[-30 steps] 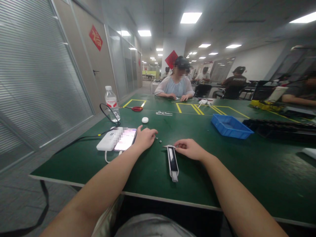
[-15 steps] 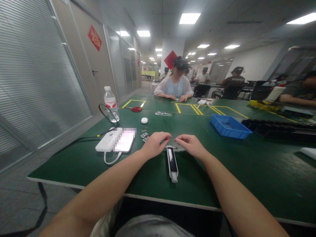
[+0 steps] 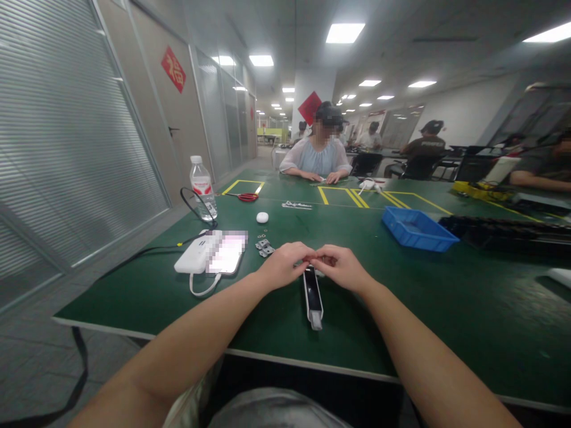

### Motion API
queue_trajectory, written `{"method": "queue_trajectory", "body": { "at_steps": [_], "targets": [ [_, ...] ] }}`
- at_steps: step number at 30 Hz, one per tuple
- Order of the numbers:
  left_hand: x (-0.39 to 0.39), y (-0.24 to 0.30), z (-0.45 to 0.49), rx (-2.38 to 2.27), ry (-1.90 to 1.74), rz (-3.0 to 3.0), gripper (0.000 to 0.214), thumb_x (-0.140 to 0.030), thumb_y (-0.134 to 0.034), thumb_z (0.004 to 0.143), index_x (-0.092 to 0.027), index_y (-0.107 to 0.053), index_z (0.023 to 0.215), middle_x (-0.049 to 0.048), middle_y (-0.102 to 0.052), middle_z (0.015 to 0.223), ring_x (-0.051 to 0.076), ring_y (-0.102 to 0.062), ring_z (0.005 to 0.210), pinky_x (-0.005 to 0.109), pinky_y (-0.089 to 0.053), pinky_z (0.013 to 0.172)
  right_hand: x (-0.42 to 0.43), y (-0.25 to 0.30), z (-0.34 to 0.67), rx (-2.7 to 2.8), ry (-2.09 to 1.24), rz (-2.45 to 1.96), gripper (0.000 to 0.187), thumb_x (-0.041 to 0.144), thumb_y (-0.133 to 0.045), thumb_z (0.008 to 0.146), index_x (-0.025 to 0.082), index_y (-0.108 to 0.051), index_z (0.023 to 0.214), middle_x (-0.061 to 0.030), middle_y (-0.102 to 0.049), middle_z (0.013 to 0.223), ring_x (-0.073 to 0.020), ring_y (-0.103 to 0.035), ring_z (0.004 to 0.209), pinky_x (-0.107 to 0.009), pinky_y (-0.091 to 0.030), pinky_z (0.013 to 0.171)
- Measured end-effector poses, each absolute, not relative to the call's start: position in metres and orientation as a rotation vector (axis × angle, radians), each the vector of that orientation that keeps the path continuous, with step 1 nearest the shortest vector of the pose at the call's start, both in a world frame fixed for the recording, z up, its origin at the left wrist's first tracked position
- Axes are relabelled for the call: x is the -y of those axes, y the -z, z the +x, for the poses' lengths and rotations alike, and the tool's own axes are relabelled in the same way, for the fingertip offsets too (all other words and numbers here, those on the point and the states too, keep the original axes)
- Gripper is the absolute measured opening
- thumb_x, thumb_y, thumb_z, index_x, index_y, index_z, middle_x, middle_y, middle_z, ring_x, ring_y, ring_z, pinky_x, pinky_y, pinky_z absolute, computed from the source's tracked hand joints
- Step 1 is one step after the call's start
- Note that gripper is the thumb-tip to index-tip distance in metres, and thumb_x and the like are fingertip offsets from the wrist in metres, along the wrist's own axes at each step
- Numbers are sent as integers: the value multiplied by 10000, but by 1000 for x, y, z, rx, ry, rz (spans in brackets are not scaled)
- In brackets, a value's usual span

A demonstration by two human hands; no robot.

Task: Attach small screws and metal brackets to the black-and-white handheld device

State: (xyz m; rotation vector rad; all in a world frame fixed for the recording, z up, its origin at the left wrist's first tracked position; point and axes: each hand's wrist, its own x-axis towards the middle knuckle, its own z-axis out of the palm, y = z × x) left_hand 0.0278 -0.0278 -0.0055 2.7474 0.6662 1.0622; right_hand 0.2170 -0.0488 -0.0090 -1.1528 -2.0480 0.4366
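The left hand (image 3: 284, 264) and right hand (image 3: 342, 267) met fingertip to fingertip, palms down, with the left fingers drawn into a pinch and the right ones curled. Whether a small piece was held between them could not be told, as the fingers hid the spot.

Taking that meeting point as the centre of the clock and the person's body as 6, the slim device (image 3: 313, 295) with a dark face and white frame lay flat on the green table (image 3: 267, 324) at 6 o'clock. Its long axis ran almost straight along the 12-to-6 line, the grey near end (image 3: 316, 321) swung slightly toward 5. The far end sat right beneath the fingertips and was partly covered by them; contact there could not be made out. Neither hand seemed clearly nearer. In my judgement, any move hung on this: work at the far end needed hardly any reach, while the body and the near end lay back toward the person, between the forearms.

Just beyond the left hand, toward 10 o'clock, lay some metal pieces (image 3: 264, 248), with small rings (image 3: 262, 234) past them. The phone (image 3: 227, 254) rested at 9, and a white case (image 3: 262, 217) between 10 and 11. Farther out, metal strips (image 3: 297, 205) lay near 12, and a blue bin (image 3: 419, 242) stood toward 2.
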Motion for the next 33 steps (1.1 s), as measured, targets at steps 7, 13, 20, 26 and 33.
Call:
{"method": "queue_trajectory", "body": {
  "at_steps": [7, 13, 20, 26, 33],
  "targets": [
    [29, 5, 28, -671, -1019, 2747, 163, -162, -519, 836, -162, -577, 988, 45, -630, 913, 147, -576, 871, 262, -454, 791, 50, 6, 217, 2085, -408, -1160, 240, 384, -593, 769, 152, -651, 744, 7, -508, 610, -92, -417, 525, -230, -334, 512],
    [26, 5, 26, -727, -967, 2783, 184, -140, -488, 830, -177, -588, 980, 49, -627, 946, 162, -566, 923, 290, -430, 826, 47, 5, 224, 2027, -362, -1318, 203, 347, -564, 760, 165, -653, 739, -6, -552, 616, -106, -448, 544, -233, -358, 528],
    [24, 5, 23, -830, -948, 2836, 205, -134, -466, 823, -189, -602, 966, 42, -639, 1003, 167, -565, 961, 316, -381, 860, 42, 6, 233, 1961, -390, -1473, 188, 311, -534, 735, 160, -645, 721, -1, -574, 592, -109, -469, 530, -232, -363, 529],
    [23, 4, 18, -980, -926, 2814, 196, -158, -512, 761, -186, -602, 933, 31, -651, 986, 180, -572, 940, 333, -359, 846, 43, 6, 234, 2038, -418, -1564, 142, 253, -543, 693, 164, -654, 682, -4, -598, 611, -114, -496, 562, -230, -369, 545],
    [21, 4, 16, -1007, -713, 2788, 128, -229, -513, 761, -199, -618, 828, -8, -681, 832, 172, -597, 838, 375, -310, 879, 45, 4, 233, 2066, -441, -1575, 128, 232, -541, 673, 174, -654, 661, 7, -581, 567, -109, -498, 539, -224, -370, 530]
  ]
}}
